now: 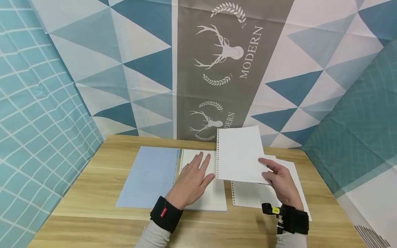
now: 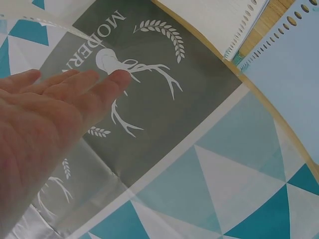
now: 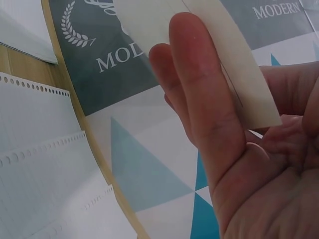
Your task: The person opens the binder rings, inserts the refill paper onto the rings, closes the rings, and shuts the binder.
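Note:
My right hand (image 1: pixel 280 179) pinches a white loose-leaf sheet (image 1: pixel 240 155) by its right edge, the thumb on one face and fingers on the other. Punched holes run down the sheet's left side, and it is raised over other paper. In the right wrist view, the fingers (image 3: pixel 199 74) lie against the held paper (image 3: pixel 249 94). My left hand (image 1: pixel 192 177) has its fingers extended above the white right-hand pages (image 1: pixel 212 201) of an open ring-hole notebook. The notebook's pale blue cover (image 1: pixel 149 177) lies to the left. The left wrist view shows that hand (image 2: pixel 55 114) holding nothing.
More loose punched sheets (image 1: pixel 248 196) lie overlapping on the wooden table (image 1: pixel 99 227), under and beyond my right hand. A patterned cloth (image 1: pixel 149 69) with triangles and deer heads hangs behind the table's back edge. Teal fabric hangs along both sides.

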`<state>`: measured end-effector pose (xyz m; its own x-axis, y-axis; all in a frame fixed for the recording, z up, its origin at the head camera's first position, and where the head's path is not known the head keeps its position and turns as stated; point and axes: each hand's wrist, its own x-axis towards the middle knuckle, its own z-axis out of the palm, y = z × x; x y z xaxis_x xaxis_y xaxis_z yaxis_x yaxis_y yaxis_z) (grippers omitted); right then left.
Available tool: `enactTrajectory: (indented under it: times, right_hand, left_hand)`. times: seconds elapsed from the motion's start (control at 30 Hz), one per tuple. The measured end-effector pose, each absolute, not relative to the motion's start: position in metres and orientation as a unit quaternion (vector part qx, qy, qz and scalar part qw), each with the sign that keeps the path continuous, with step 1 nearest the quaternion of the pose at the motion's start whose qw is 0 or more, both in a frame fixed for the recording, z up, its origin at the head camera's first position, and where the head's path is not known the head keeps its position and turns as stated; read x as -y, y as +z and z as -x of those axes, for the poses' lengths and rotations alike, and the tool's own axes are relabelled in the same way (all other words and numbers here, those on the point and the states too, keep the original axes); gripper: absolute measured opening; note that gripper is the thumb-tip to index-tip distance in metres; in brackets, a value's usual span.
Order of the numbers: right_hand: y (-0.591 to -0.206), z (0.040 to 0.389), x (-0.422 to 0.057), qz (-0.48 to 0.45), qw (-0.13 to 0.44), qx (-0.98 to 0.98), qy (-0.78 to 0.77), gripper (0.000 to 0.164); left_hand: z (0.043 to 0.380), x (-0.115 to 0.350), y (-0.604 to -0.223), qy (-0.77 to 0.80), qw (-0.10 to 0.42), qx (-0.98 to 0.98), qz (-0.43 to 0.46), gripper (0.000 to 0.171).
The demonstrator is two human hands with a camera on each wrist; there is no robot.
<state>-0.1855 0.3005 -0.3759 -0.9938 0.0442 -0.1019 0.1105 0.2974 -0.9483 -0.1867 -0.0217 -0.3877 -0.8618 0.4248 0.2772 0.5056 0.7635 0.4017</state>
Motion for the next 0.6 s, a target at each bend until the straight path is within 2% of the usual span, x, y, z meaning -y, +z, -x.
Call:
enactTrajectory:
  times: [0.6]
  right_hand:
    - [-0.3755,0.1886,-0.2966,-0.052,0.033,-0.796,-0.602,0.060]
  left_hand:
    - [0.1876,0.0215,-0.3874,-0.237,0.084,0.936,0.247,0.065]
